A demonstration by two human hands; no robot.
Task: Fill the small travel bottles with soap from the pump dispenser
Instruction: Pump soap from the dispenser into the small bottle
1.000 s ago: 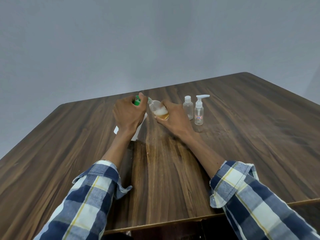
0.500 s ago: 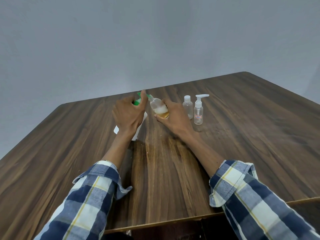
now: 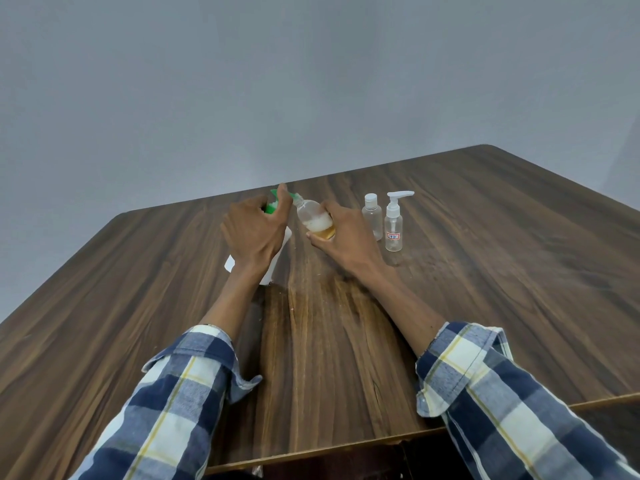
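My left hand (image 3: 254,233) wraps the top of a white pump dispenser (image 3: 277,258) with a green pump head (image 3: 277,200); my index finger lies over the pump. My right hand (image 3: 341,239) holds a small clear travel bottle (image 3: 313,218), tilted with its open neck against the green nozzle. Amber soap with white foam sits in the bottle's lower part. Most of the dispenser's body is hidden behind my left hand.
Two more small clear bottles stand upright to the right: one with a white cap (image 3: 372,216), one with a white pump top and a red label (image 3: 394,225). The dark wooden table (image 3: 485,271) stretches wide around them; its front edge is near my sleeves.
The green pump head has risen under my left index finger. The travel bottle stays at the nozzle in my right hand; the other bottles have not moved.
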